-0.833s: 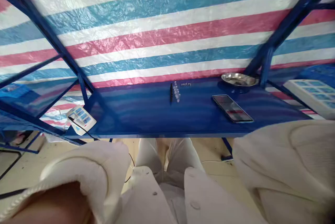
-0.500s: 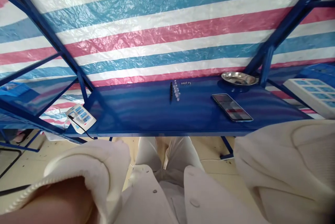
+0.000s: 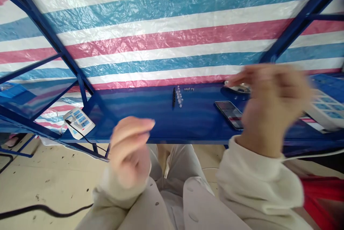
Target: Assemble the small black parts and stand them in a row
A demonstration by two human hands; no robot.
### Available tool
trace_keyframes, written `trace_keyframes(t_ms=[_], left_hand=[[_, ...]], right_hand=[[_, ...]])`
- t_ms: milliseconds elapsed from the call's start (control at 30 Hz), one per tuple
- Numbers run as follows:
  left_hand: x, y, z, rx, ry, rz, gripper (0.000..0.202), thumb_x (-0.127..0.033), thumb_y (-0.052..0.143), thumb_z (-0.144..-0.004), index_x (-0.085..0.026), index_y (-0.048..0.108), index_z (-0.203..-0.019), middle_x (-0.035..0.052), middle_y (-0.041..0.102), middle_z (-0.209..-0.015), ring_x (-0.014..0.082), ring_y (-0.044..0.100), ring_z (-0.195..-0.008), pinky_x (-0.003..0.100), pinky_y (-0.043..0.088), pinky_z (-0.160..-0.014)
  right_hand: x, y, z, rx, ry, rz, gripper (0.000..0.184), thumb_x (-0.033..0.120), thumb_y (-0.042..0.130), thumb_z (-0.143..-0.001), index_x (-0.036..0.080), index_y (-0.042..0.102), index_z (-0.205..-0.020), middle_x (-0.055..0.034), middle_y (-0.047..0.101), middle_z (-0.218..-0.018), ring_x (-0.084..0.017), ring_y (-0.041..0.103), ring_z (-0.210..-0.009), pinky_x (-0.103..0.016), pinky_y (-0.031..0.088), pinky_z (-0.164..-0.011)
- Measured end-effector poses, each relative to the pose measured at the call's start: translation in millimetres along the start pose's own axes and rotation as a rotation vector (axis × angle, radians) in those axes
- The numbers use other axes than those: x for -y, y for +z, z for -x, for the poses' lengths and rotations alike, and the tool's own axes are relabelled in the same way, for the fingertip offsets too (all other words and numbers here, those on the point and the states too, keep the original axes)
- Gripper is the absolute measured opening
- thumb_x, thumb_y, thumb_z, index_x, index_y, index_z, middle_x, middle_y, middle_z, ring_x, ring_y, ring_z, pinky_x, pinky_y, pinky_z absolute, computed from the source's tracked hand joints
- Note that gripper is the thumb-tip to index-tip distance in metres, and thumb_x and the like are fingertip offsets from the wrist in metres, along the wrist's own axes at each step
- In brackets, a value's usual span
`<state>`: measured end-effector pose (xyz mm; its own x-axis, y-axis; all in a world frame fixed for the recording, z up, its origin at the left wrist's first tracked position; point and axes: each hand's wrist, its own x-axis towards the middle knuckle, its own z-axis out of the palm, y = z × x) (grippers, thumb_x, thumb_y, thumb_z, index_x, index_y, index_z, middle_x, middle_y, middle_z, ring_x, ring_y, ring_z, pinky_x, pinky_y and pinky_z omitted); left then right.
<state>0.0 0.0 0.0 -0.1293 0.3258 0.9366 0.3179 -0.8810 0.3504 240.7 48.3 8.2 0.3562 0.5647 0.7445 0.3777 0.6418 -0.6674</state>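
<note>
My left hand [image 3: 130, 149] is raised in front of the blue table's [image 3: 161, 122] near edge. Its fingers are loosely bent and apart, with nothing in them. My right hand [image 3: 271, 104] is up over the table's right part, smeared by motion, with its fingertips near a metal dish [image 3: 240, 87] and part of a phone [image 3: 228, 112] behind it. At the table's middle back stand a row of small clear vials [image 3: 179, 96], a black strip [image 3: 174, 97] beside them and a short row of tiny pieces [image 3: 189, 89].
A striped plastic sheet [image 3: 161, 33] hangs behind the blue metal frame [image 3: 48, 33]. A white power strip [image 3: 78, 122] with a black cable lies at the left. A white tray with blue cells [image 3: 324, 110] sits at the right. A dark cable [image 3: 40, 209] crosses the floor.
Both arms have come up from below: where only the sleeves showed low in view, the hands now show, the right one swinging over the phone and dish. The view has shifted slightly.
</note>
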Motion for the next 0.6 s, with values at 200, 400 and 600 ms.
trace_keyframes(t_ms=[200, 400, 600], left_hand=[[100.3, 72.9, 38.6, 0.540, -0.209, -0.266, 0.036, -0.028, 0.033, -0.091, -0.021, 0.048, -0.123, 0.0095, 0.057, -0.114, 0.0193, 0.053, -0.101, 0.037, 0.043, -0.089], [144.2, 110.7, 71.1, 1.058, -0.453, -0.613, 0.060, -0.022, 0.036, -0.087, -0.026, 0.015, -0.143, 0.0119, 0.039, -0.134, 0.0263, 0.044, -0.111, 0.041, 0.042, -0.084], [153.1, 123.4, 81.0, 1.149, -0.427, -0.704, 0.057, -0.020, 0.031, -0.089, -0.027, 0.015, -0.143, 0.0116, 0.034, -0.139, 0.0267, 0.040, -0.115, 0.043, 0.038, -0.087]], right_hand=[[-113.9, 40.6, 28.1, 0.460, 0.476, 0.443, 0.018, 0.027, 0.059, -0.074, 0.013, 0.067, -0.083, -0.0061, 0.069, -0.077, -0.017, 0.063, -0.073, -0.029, 0.049, -0.072], [-166.6, 69.8, 48.7, 0.676, 0.651, 0.805, 0.031, 0.032, 0.064, -0.070, 0.012, 0.067, -0.094, -0.0105, 0.069, -0.093, -0.022, 0.062, -0.090, -0.028, 0.045, -0.077], [-173.2, 77.4, 56.1, 0.670, 0.634, 0.863, 0.032, 0.034, 0.062, -0.072, 0.015, 0.065, -0.097, -0.0092, 0.068, -0.094, -0.020, 0.061, -0.092, -0.027, 0.044, -0.076]])
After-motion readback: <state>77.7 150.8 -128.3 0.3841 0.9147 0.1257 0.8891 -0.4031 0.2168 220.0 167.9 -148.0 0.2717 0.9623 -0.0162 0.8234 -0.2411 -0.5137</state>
